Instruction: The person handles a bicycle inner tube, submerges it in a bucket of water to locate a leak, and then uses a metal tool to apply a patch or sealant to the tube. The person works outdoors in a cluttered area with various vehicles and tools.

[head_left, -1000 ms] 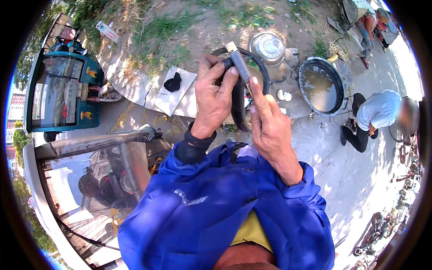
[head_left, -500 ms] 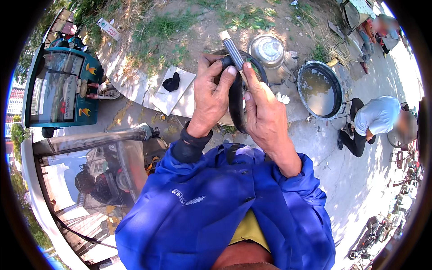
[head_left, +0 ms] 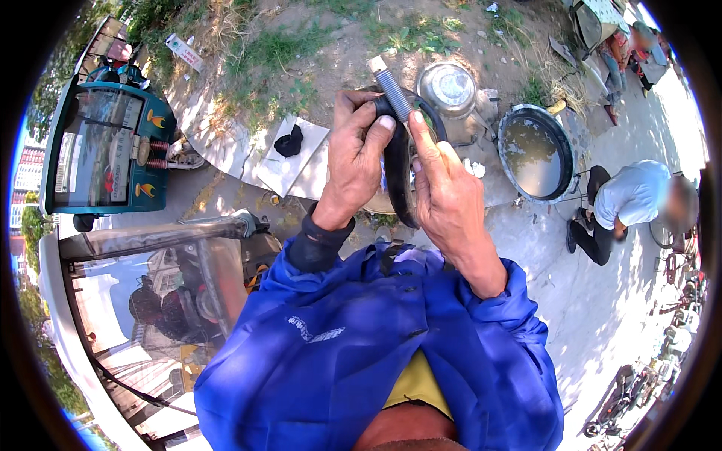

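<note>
My left hand (head_left: pixel 353 165) pinches a black rubber inner tube (head_left: pixel 397 180) between thumb and fingers, in front of my chest. The tube hangs in a loop between my two hands, and part of it curves behind them. My right hand (head_left: pixel 455 199) is closed round a tool with a ribbed grey shaft (head_left: pixel 392 94) and a pale blunt tip. Its index finger stretches along the shaft. The ribbed part lies against the tube beside my left thumb, slanting up and away to the left. The tool's lower end is hidden by my right hand.
Beyond my hands stands a metal basin (head_left: pixel 447 89); a black tub of murky water (head_left: pixel 535 154) is to its right. A black cloth-like lump (head_left: pixel 289 141) lies on a pale board (head_left: pixel 301 167). A person (head_left: pixel 635 195) sits at right; covered vehicles (head_left: pixel 105 150) stand left.
My right hand and the ribbed tool have shifted slightly toward me against the tube. My left hand keeps its pinch almost in the same place.
</note>
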